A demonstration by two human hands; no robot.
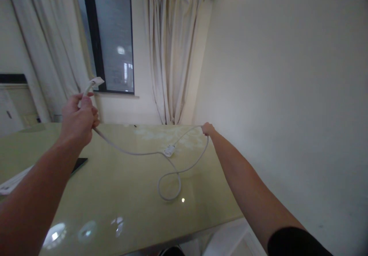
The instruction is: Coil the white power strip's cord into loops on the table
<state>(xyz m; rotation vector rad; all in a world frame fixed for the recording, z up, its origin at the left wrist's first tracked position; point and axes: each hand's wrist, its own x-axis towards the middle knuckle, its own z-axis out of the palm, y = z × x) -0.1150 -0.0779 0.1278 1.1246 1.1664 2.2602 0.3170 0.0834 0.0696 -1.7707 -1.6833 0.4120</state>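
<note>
My left hand (80, 114) is raised at the left above the table, fingers wrapped round a white power cord close to its plug (97, 81), which sticks up past the thumb. From that fist the power cord (138, 154) sags to the tabletop and makes a loop nearer to me. It then runs up to my right hand (208, 129), which is closed on it at the table's far right. A thinner-looking stretch leads from the right hand to a small white power strip (169, 151) lying on the table.
The glossy yellow-green table (120, 194) fills the lower view. A dark flat object (78, 165) and a white item (14, 181) lie at left, partly behind my forearm. A wall (281, 94) borders the right side. Curtains (172, 52) and a window (113, 37) stand behind.
</note>
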